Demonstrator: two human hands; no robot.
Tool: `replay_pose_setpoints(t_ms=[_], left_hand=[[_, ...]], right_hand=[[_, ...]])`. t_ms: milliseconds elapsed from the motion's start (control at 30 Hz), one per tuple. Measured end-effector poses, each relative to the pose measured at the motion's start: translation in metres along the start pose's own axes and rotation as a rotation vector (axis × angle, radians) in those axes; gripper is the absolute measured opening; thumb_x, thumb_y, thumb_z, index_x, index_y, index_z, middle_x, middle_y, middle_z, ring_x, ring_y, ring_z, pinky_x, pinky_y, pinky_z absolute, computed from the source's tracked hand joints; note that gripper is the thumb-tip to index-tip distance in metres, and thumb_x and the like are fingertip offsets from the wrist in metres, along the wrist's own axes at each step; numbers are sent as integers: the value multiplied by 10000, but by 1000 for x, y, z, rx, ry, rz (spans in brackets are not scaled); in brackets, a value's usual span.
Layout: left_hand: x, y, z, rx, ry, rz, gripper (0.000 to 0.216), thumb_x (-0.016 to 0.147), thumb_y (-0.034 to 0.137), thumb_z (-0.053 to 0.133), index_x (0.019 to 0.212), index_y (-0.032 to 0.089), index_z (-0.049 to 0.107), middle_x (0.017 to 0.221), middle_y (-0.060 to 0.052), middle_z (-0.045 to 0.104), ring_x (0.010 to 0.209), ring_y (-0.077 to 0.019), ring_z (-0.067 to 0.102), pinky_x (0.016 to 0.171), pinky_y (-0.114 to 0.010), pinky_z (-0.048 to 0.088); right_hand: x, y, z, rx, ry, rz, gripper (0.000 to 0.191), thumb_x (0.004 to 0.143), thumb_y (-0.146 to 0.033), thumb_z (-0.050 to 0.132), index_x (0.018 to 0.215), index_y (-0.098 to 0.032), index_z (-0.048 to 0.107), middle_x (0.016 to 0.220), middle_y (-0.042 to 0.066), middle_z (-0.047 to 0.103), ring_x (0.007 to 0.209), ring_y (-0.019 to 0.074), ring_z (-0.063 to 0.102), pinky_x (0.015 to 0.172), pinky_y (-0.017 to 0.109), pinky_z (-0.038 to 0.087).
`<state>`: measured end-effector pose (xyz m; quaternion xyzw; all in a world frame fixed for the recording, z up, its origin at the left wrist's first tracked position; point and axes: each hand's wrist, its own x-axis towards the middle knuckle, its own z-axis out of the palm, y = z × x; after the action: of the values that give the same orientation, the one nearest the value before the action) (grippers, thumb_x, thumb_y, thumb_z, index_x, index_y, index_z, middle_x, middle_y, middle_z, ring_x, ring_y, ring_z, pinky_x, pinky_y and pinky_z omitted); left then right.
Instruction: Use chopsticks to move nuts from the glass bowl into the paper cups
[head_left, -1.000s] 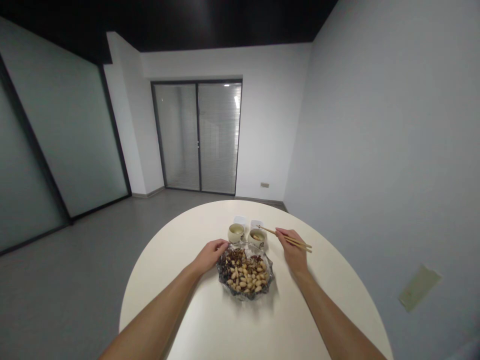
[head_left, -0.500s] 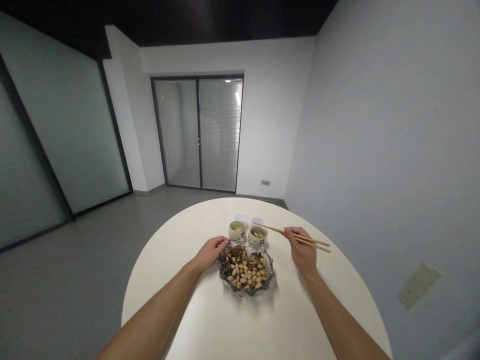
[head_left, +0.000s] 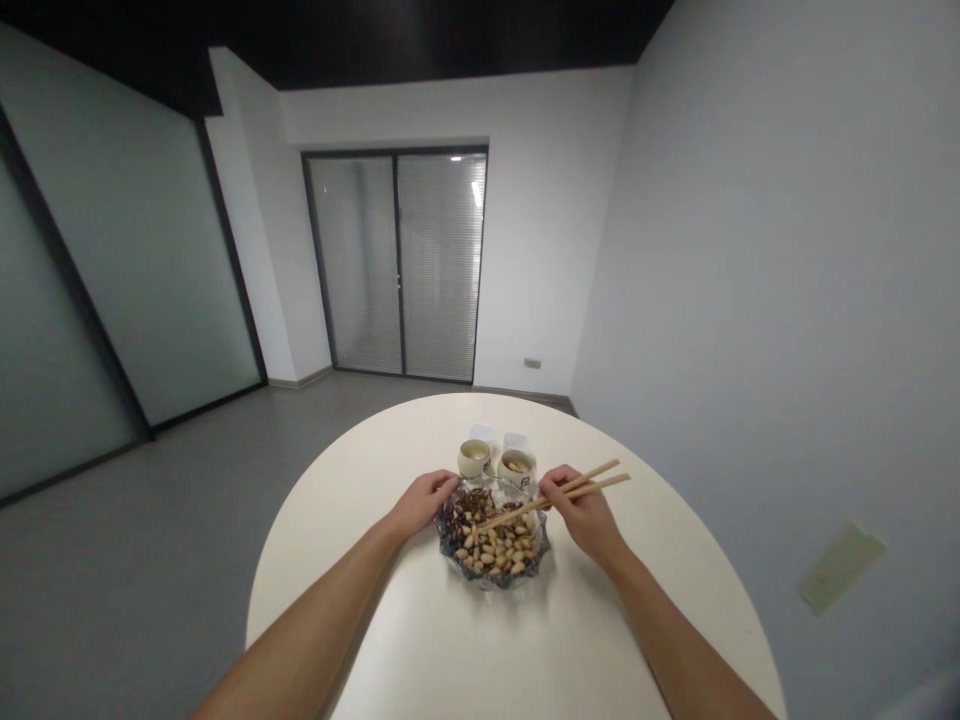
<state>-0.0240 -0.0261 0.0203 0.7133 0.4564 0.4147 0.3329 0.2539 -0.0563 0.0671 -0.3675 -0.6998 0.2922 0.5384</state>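
Note:
My right hand [head_left: 585, 515] is closed around a pair of wooden chopsticks [head_left: 525, 509], whose tips reach down to the nuts in a clear glass bowl [head_left: 491, 584]. Whether the tips pinch a nut is too small to tell. Pale shelled-looking nuts [head_left: 499, 553] fill the near side of this scalloped bowl, with darker seeds [head_left: 457, 525] at its left and brown pieces toward the back. At the bowl's left rim, my left hand [head_left: 421, 503] grips the edge with curled fingers. Just behind the bowl stand two small cups, a left cup [head_left: 472, 460] and a right cup [head_left: 514, 470] with pale pieces inside.
Two white dishes, a left one [head_left: 482, 433] and a right one [head_left: 517, 441], sit behind the cups. Everything stands on a round cream table [head_left: 420, 650]. A white wall [head_left: 750, 300] rises close on the right, and glass doors [head_left: 397, 265] are across the room.
My right hand has moved left and toward me, bringing the chopstick tips from above the right cup down into the glass bowl. My left hand stays at the rim.

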Motion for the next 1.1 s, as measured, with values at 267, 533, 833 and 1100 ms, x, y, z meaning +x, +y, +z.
replay_pose_setpoints(t_ms=[267, 533, 833, 1100], left_hand=[[0, 1, 0, -9, 0, -3, 443, 897, 532, 486, 965, 162, 719, 968, -63, 754, 926, -243, 648, 839, -315, 482], [0, 0, -1, -9, -2, 1, 444, 895, 536, 486, 967, 167, 722, 961, -64, 755, 922, -246, 650, 836, -321, 486], [0, 0, 0, -13, 5, -4, 438, 894, 530, 490, 963, 165, 721, 973, -66, 756, 929, -246, 652, 846, -324, 489], [0, 1, 1, -21, 7, -13, 438, 889, 530, 494, 967, 166, 723, 963, -63, 755, 920, -243, 651, 850, -325, 488]], right_hand=[[-3, -2, 4, 39, -86, 15, 298, 846, -500, 648, 778, -210, 639, 641, 17, 654, 586, 170, 639, 520, 276, 545], [-2, -4, 4, 73, -22, 2, 285, 830, -495, 668, 873, -214, 680, 680, 22, 669, 574, 164, 642, 517, 287, 570], [3, -3, -2, 68, 61, -1, 312, 818, -507, 676, 857, -198, 666, 613, 8, 649, 539, 167, 647, 488, 276, 555], [1, -4, 3, 98, 1, 31, 333, 794, -534, 689, 812, -204, 649, 621, 5, 640, 528, 159, 629, 478, 283, 570]])
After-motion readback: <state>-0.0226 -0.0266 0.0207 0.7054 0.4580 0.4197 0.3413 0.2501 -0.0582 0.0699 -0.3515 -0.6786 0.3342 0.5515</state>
